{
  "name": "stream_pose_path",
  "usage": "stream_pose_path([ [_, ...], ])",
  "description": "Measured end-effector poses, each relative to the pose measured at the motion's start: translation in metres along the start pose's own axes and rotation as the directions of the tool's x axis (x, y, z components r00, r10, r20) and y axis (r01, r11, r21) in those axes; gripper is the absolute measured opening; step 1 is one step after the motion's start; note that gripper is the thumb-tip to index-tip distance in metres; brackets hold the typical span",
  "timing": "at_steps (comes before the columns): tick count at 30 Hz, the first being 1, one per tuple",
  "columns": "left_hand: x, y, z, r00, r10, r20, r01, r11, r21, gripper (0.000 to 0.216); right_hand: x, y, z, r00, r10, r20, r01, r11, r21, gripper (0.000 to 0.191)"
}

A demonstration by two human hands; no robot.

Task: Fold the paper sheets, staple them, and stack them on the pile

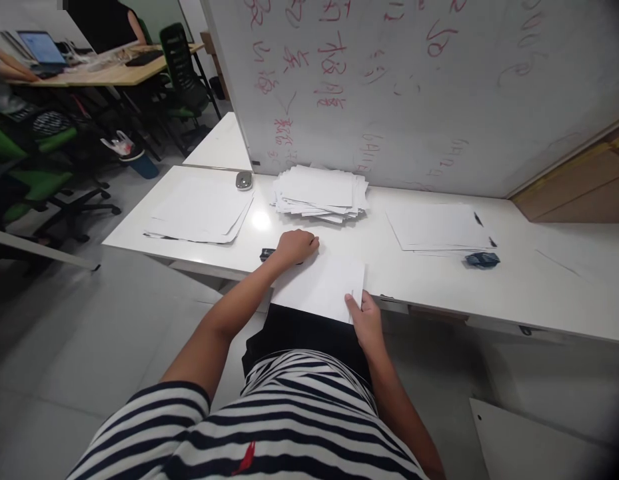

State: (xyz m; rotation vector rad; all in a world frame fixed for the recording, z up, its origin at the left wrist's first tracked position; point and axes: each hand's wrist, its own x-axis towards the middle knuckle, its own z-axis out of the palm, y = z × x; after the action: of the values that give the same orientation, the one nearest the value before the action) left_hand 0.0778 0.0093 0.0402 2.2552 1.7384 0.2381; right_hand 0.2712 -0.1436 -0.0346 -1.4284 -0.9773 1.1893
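Note:
My right hand [368, 321] grips the lower right corner of some white paper [322, 283], thumb on top and fingers beneath. The paper overhangs the front edge of the white table, above my lap. My left hand [296, 247] is closed over the far left part of the paper, fingers curled under. What it holds, if anything, is hidden. A small black object [267, 255] shows beside my left wrist, partly covered by the forearm; its kind cannot be told. Just beyond my left hand lies a thick, uneven pile of paper [319, 187].
On the white table [519, 287], a paper stack [199, 213] lies left and another stack [434, 227] right, near a dark crumpled-looking object [482, 260]. A grey mouse [244, 180] sits at the back left. Behind rises a whiteboard [414, 100]. Other people sit at a far desk.

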Motion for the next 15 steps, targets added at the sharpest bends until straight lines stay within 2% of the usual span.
stream_pose_path([
  [2,-0.006,-0.003,-0.007,0.984,-0.015,-0.178,-0.015,0.986,-0.166,0.047,-0.002,0.001,0.000,1.000,-0.009,0.019,0.009,1.000,0.023,0.042],
  [4,-0.015,-0.008,-0.015,0.932,-0.066,-0.357,-0.059,0.942,-0.330,0.048,-0.002,0.003,-0.001,0.999,-0.015,0.031,0.014,1.000,0.025,0.043],
  [6,-0.026,-0.016,-0.020,0.896,-0.093,-0.434,-0.098,0.913,-0.396,0.047,-0.001,0.005,-0.002,0.999,-0.017,0.030,0.016,1.000,0.015,0.044],
  [8,-0.037,-0.027,-0.022,0.909,-0.023,-0.416,-0.121,0.941,-0.316,0.044,0.000,0.005,-0.003,1.000,-0.017,0.015,0.017,1.000,0.009,0.045],
  [11,-0.049,-0.043,-0.013,0.945,0.105,-0.309,-0.138,0.986,-0.089,0.040,0.003,-0.003,-0.009,1.000,-0.005,-0.004,0.005,1.000,-0.028,0.046],
  [13,-0.053,-0.051,-0.002,0.952,0.078,-0.297,-0.087,0.996,-0.016,0.040,0.003,-0.014,-0.017,1.000,0.006,-0.010,-0.007,0.997,-0.080,0.045],
  [15,-0.054,-0.056,0.009,0.939,0.006,-0.345,-0.007,1.000,-0.003,0.041,0.002,-0.027,-0.027,0.999,0.013,-0.035,-0.018,0.991,-0.133,0.044],
])
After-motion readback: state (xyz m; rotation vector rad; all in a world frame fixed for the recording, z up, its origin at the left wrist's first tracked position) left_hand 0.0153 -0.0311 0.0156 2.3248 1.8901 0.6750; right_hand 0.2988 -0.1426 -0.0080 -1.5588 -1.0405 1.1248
